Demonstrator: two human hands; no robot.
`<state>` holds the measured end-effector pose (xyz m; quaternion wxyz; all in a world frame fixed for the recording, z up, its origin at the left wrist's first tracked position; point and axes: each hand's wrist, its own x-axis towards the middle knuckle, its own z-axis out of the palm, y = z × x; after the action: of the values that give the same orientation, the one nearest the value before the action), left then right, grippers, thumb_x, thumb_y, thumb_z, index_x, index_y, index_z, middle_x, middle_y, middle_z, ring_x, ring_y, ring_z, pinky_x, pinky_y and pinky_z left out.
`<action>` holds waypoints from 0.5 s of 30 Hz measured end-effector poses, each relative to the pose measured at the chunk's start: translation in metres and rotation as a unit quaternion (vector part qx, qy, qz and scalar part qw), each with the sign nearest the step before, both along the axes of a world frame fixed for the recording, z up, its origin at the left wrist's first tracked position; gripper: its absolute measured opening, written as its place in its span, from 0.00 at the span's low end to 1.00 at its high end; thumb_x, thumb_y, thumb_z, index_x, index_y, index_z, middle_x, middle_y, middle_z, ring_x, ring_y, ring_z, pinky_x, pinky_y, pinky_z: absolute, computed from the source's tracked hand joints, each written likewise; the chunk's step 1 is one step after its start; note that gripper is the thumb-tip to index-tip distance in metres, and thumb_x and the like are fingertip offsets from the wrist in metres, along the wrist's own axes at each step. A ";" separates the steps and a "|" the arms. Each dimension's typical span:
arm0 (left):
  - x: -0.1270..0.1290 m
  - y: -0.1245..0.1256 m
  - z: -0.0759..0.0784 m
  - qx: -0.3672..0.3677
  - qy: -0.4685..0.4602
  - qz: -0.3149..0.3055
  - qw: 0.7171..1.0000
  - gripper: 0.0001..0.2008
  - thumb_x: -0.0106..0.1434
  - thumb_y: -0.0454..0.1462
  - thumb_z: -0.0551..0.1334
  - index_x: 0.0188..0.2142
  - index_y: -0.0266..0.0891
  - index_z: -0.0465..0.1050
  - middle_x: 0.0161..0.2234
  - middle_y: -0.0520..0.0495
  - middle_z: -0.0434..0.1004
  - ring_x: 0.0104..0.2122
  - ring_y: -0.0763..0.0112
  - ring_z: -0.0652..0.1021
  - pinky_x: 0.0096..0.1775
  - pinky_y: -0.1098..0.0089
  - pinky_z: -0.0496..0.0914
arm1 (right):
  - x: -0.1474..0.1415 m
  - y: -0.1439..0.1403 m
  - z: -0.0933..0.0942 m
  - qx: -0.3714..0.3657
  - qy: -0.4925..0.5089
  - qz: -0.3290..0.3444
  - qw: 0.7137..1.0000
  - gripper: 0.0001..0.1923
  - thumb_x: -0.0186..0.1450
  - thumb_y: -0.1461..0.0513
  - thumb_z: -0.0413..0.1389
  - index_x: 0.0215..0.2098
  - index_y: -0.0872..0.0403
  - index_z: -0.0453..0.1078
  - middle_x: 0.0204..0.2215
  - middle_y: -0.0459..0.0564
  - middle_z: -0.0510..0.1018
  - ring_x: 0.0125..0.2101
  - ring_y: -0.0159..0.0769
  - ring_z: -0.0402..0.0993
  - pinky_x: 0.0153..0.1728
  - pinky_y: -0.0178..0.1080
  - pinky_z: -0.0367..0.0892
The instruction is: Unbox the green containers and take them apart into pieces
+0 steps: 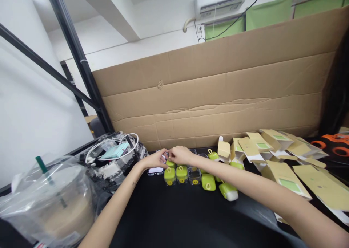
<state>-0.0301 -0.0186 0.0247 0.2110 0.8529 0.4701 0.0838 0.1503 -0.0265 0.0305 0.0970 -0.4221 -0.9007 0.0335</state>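
Note:
My left hand [155, 161] and my right hand [180, 155] meet over the back of a group of small clear square containers. Between them is a small green-lidded container [170, 163], partly hidden by my fingers. Both hands are closed around its top, the right one bent over it from above. In front stand two more containers with green lids [169, 173] and yellow loops. To their right is an open clear container [194, 175] with a round yellow sticker. Loose green lids [208, 182] lie further right. A phone [156, 171] lies below my left hand.
Several opened cardboard boxes [289, 182] are heaped on the right, near orange-handled scissors [339, 144]. A bagged iced drink [65, 204] stands at the left front, with a cable [133, 134] and fabric behind. A cardboard wall [212, 92] closes the back of the black table [163, 219].

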 end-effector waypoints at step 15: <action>0.022 0.020 0.016 -0.003 0.137 -0.060 0.989 0.15 0.64 0.40 0.58 0.48 0.36 0.66 0.47 0.44 0.71 0.42 0.63 0.75 0.42 0.58 0.72 | 0.002 -0.001 -0.009 0.020 0.018 0.013 1.000 0.13 0.67 0.59 0.53 0.47 0.55 0.66 0.45 0.52 0.71 0.42 0.39 0.71 0.41 0.45 0.69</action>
<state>-0.0077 0.0014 0.0410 0.1517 0.8822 0.4430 -0.0483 0.1519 -0.0280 0.0216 0.1210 -0.4079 -0.9046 0.0239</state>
